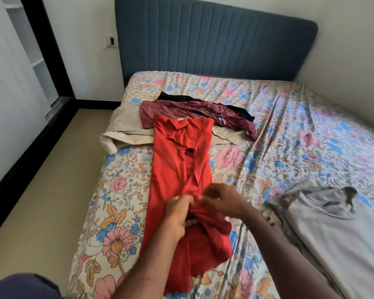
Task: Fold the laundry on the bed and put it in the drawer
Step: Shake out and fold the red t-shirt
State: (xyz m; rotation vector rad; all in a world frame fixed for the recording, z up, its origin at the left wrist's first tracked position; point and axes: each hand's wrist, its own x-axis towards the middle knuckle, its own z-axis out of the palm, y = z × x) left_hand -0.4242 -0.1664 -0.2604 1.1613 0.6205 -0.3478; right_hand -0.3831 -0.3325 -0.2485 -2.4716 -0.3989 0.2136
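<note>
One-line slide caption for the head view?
Both hands, left hand and right hand, grip a red polo shirt laid lengthwise on the floral bed.

We see the bed point(289, 134) under a floral sheet. On it lie a red shirt point(177, 160) lengthwise, a beige cloth point(125, 128) beneath a maroon garment point(160, 111), and a grey shirt point(333, 229) at right.

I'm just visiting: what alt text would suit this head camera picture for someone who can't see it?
Two bare hands, left hand and right hand, bunch the lower part of a red polo shirt laid lengthwise on a floral bed sheet. A maroon shirt lies beyond it, and a grey shirt to the right.
</note>
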